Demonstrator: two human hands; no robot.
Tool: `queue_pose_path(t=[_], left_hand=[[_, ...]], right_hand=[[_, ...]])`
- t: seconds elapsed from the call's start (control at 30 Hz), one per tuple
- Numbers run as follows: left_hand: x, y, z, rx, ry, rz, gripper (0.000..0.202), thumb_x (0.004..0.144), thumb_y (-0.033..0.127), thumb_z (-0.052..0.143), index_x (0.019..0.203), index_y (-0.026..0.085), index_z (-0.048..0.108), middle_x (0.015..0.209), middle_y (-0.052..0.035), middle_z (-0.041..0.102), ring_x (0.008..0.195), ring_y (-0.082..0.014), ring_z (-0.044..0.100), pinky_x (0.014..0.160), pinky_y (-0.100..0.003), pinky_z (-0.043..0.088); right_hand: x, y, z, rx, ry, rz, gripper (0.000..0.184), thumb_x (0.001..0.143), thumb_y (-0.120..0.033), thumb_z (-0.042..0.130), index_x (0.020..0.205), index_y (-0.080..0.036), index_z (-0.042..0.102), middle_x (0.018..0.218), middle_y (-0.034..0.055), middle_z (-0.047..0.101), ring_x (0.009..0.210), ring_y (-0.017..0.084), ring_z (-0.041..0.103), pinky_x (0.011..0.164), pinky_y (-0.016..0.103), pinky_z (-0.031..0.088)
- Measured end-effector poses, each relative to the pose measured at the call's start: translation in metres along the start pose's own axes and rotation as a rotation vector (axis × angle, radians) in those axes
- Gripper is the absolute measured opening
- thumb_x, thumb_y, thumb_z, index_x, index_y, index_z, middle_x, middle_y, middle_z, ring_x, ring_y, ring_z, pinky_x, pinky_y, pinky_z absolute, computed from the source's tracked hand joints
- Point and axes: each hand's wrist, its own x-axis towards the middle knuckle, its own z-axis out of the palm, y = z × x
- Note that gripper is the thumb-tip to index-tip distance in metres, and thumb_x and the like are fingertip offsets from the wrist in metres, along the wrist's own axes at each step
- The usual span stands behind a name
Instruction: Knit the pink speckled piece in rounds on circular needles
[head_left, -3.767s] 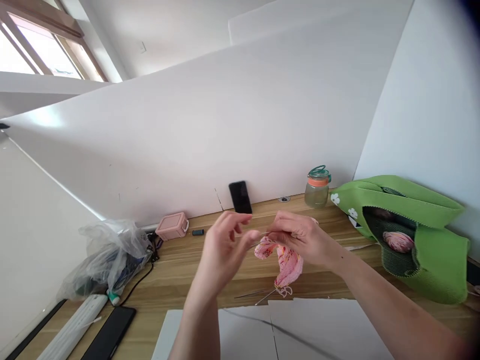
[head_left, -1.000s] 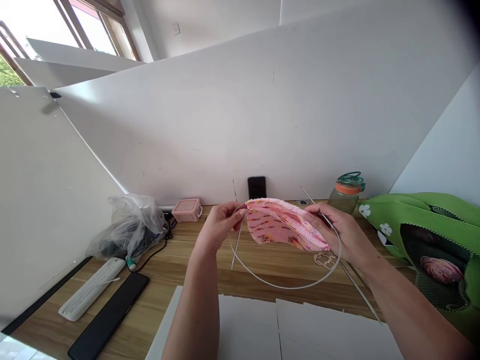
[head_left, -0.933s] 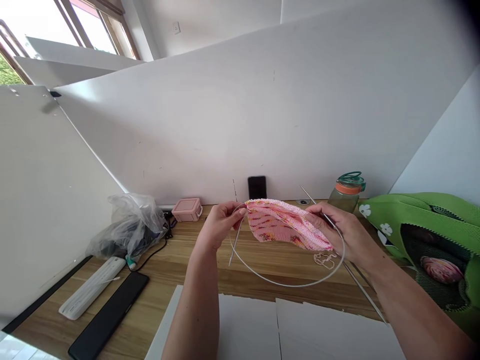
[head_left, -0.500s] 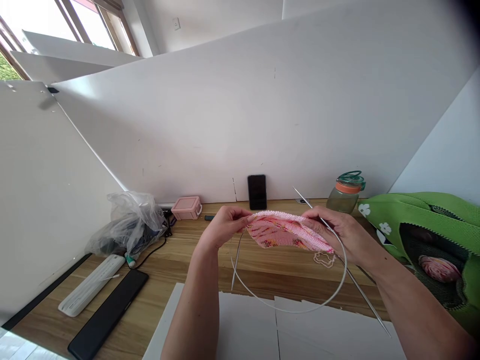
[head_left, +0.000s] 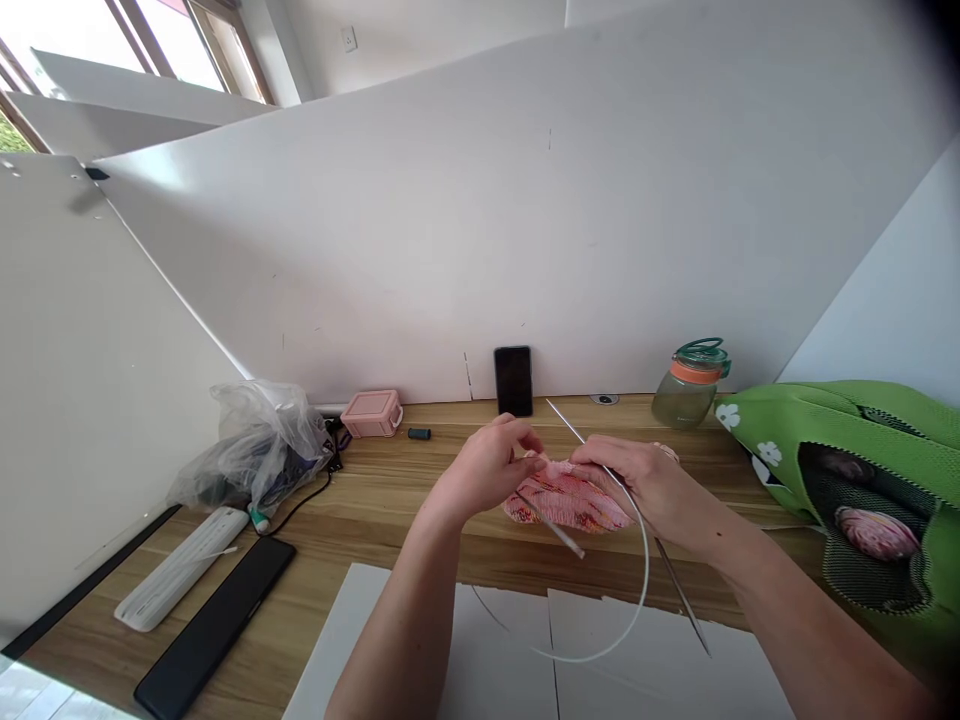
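Observation:
Between my hands hangs a piece of pink knitting [head_left: 568,503], flecked with red and yellow. My left hand [head_left: 491,463] is closed at its upper left edge, thumb and fingers pinching near the top. My right hand [head_left: 626,475] grips the upper right part of the knitting, along with a long metal knitting needle [head_left: 684,600] that slants through the grip. A white needle cable [head_left: 637,610] loops down below both hands. Another needle tip [head_left: 559,532], blurred, crosses the front of the knitting under my left hand.
White boards [head_left: 510,660] lie at the desk's near edge. A black phone [head_left: 513,380] leans on the partition, beside a pink box [head_left: 372,413]. To the right stand a glass jar [head_left: 684,390] and a green bag [head_left: 862,410] holding yarn. A power strip [head_left: 184,570] lies left.
The knitting has come lower and is bunched closer together. My left hand has moved right, towards my right hand, and the free needle has swung to the right.

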Motion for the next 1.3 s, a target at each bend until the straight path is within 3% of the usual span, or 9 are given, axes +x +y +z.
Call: queue_pose_path(t=[0.1,0.2,0.4,0.6,0.8,0.87,1.1,1.2,1.3], left_hand=[[-0.001,0.006,0.006,-0.005,-0.066,0.072,0.018,0.082,0.027,0.057,0.093,0.020,0.070,0.086,-0.0033,0.067,0.067,-0.0135,0.053,0.060,-0.023,0.038],[-0.001,0.009,0.012,0.043,-0.112,0.123,0.021,0.086,0.027,0.051,0.082,0.019,0.070,0.071,-0.0017,0.063,0.062,-0.0137,0.049,0.058,-0.024,0.034],[0.001,0.011,0.009,-0.008,-0.044,0.079,0.029,0.087,0.030,0.049,0.069,0.016,0.067,0.059,0.0008,0.054,0.056,-0.0117,0.041,0.053,-0.023,0.028],[0.002,0.008,0.001,-0.065,0.039,0.000,0.027,0.087,0.032,0.051,0.080,0.016,0.071,0.066,-0.0004,0.061,0.061,-0.0121,0.046,0.055,-0.021,0.032],[0.002,-0.002,-0.004,-0.204,0.181,-0.031,0.033,0.087,0.042,0.054,0.088,0.014,0.071,0.076,-0.0045,0.067,0.067,-0.0142,0.054,0.059,-0.022,0.039],[0.001,-0.004,-0.007,-0.266,0.181,-0.023,0.034,0.086,0.044,0.056,0.089,0.013,0.071,0.078,-0.0053,0.068,0.069,-0.0148,0.056,0.060,-0.021,0.040],[-0.002,0.000,-0.011,-0.425,0.141,-0.019,0.033,0.084,0.044,0.060,0.090,0.013,0.070,0.079,-0.0054,0.067,0.072,-0.0154,0.058,0.062,-0.021,0.043],[-0.003,0.002,-0.014,-0.468,0.072,0.000,0.028,0.084,0.040,0.061,0.083,0.013,0.068,0.075,-0.0039,0.064,0.068,-0.0131,0.054,0.059,-0.020,0.040],[-0.004,0.000,-0.018,-0.445,-0.081,0.000,0.028,0.084,0.039,0.062,0.078,0.012,0.066,0.069,-0.0016,0.059,0.063,-0.0106,0.048,0.056,-0.019,0.036]], right_hand=[[0.001,-0.006,0.002,-0.016,0.061,-0.019,0.027,0.096,-0.033,0.043,0.081,-0.024,0.063,0.073,0.0009,0.062,0.064,0.015,0.055,0.060,0.027,0.039],[0.001,-0.010,0.003,-0.021,0.088,-0.017,0.026,0.096,-0.032,0.043,0.081,-0.024,0.063,0.072,0.0009,0.063,0.062,0.015,0.056,0.060,0.027,0.040],[-0.003,-0.004,-0.015,0.102,0.119,0.084,0.025,0.095,-0.037,0.045,0.098,-0.024,0.065,0.090,0.0030,0.070,0.080,0.019,0.065,0.070,0.029,0.048],[-0.008,-0.001,-0.036,0.221,0.387,0.141,0.036,0.098,-0.047,0.035,0.106,-0.024,0.061,0.098,0.0061,0.073,0.096,0.021,0.067,0.086,0.034,0.050],[-0.010,-0.008,-0.038,0.167,0.703,0.239,0.039,0.096,-0.054,0.037,0.097,-0.024,0.062,0.097,0.0091,0.073,0.089,0.023,0.068,0.071,0.033,0.052],[-0.010,-0.004,-0.039,0.164,0.680,0.260,0.039,0.095,-0.055,0.038,0.095,-0.024,0.063,0.099,0.0087,0.072,0.080,0.021,0.067,0.065,0.031,0.051],[-0.003,0.012,-0.034,0.268,0.198,0.158,0.033,0.093,-0.049,0.046,0.103,-0.022,0.062,0.092,0.0052,0.071,0.082,0.019,0.065,0.072,0.030,0.051],[-0.003,0.011,-0.030,0.268,0.156,0.138,0.031,0.093,-0.046,0.044,0.094,-0.020,0.061,0.084,0.0045,0.069,0.076,0.017,0.063,0.070,0.029,0.049],[-0.004,0.008,-0.031,0.186,0.166,0.147,0.031,0.094,-0.045,0.044,0.089,-0.020,0.062,0.077,0.0028,0.066,0.066,0.015,0.057,0.060,0.026,0.044]])
